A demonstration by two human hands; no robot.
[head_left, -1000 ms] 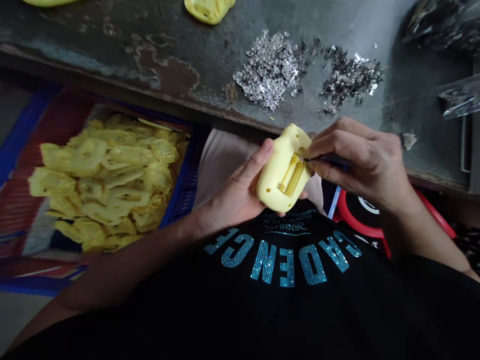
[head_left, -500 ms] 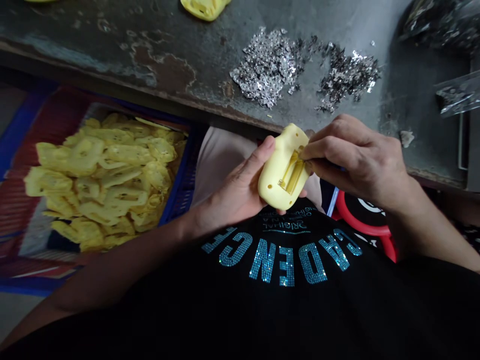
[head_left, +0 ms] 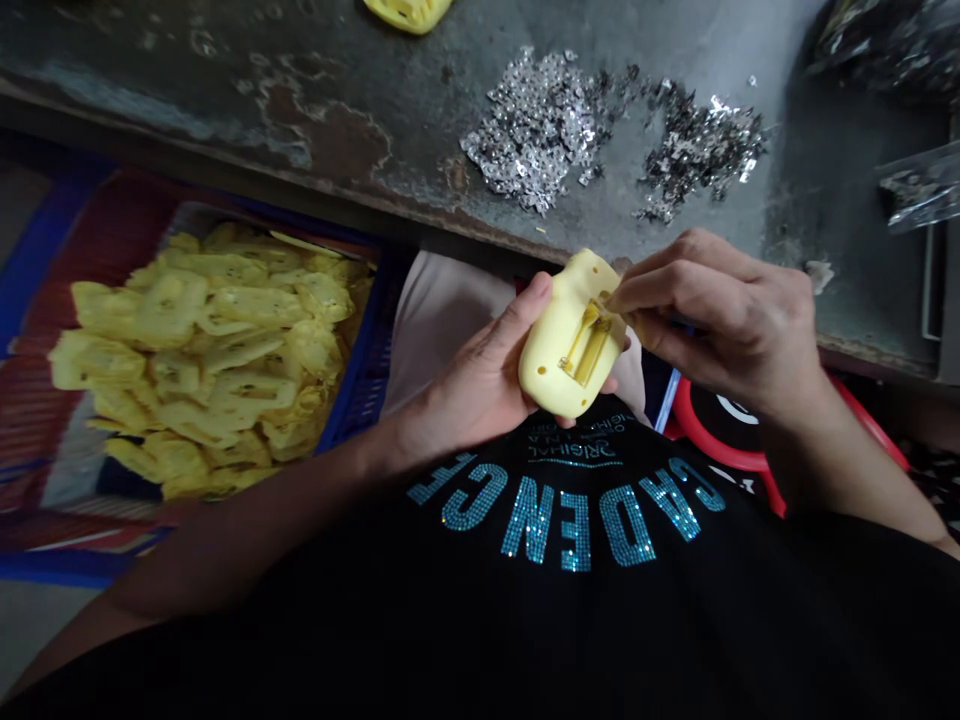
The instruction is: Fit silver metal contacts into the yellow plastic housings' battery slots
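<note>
A pale yellow plastic housing (head_left: 551,355) with a two-channel battery compartment rests in my left hand (head_left: 495,375), gripped between thumb and fingers. Its open compartment faces up, and small screw holes show near its corners. At the compartment's upper right end, my right hand (head_left: 709,310) has its thumb and forefinger pinched together. Whatever sits between those fingertips is too small or hidden to make out. Beyond the hands, two piles of small shiny metal contact pieces, a brighter pile (head_left: 532,130) and a darker pile (head_left: 701,145), lie on the metal bench (head_left: 420,130).
On the left, below the bench edge, a blue and red crate (head_left: 67,260) holds many yellow plastic parts (head_left: 217,350). Another yellow part (head_left: 409,12) lies at the bench's far side. Plastic bags of metal pieces (head_left: 926,185) are at right. A red-rimmed round object (head_left: 720,425) is beneath my right forearm.
My right hand's fingertips have drawn slightly up and right from the compartment, uncovering more of its upper end. The left hand and housing have barely moved.
</note>
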